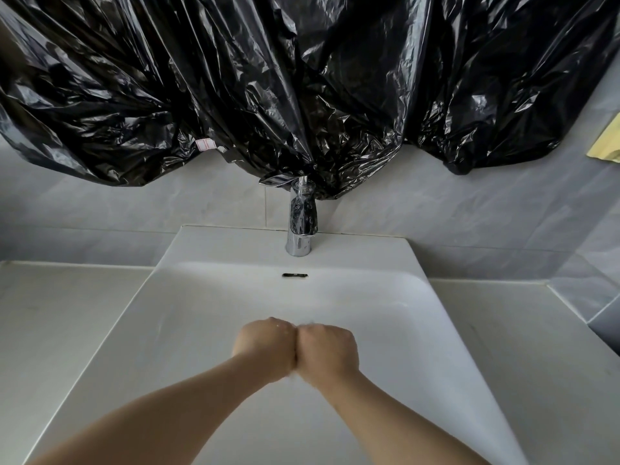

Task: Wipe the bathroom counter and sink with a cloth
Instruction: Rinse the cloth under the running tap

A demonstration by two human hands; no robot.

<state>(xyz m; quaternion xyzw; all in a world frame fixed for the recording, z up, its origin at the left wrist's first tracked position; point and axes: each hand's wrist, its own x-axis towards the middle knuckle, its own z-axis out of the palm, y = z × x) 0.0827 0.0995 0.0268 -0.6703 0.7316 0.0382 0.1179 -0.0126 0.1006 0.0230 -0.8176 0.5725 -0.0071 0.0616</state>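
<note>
Both my hands hang over the white sink basin (pixel 188 330), curled into fists with the knuckles pressed together. My left hand (pixel 265 347) and my right hand (pixel 327 352) show their backs to the camera and look wet. Whatever may be inside the fists is hidden, and no cloth shows between the fingers. A yellow cloth-like piece (pixel 607 142) hangs at the far right edge against the wall. The chrome faucet (pixel 299 229) stands at the back of the sink, above the overflow slot (pixel 295 275).
White counter (pixel 60 313) runs to the left of the sink and also to its right. Crumpled black plastic sheeting (pixel 268 95) covers the wall above the faucet. Grey tiles line the back wall and the right corner.
</note>
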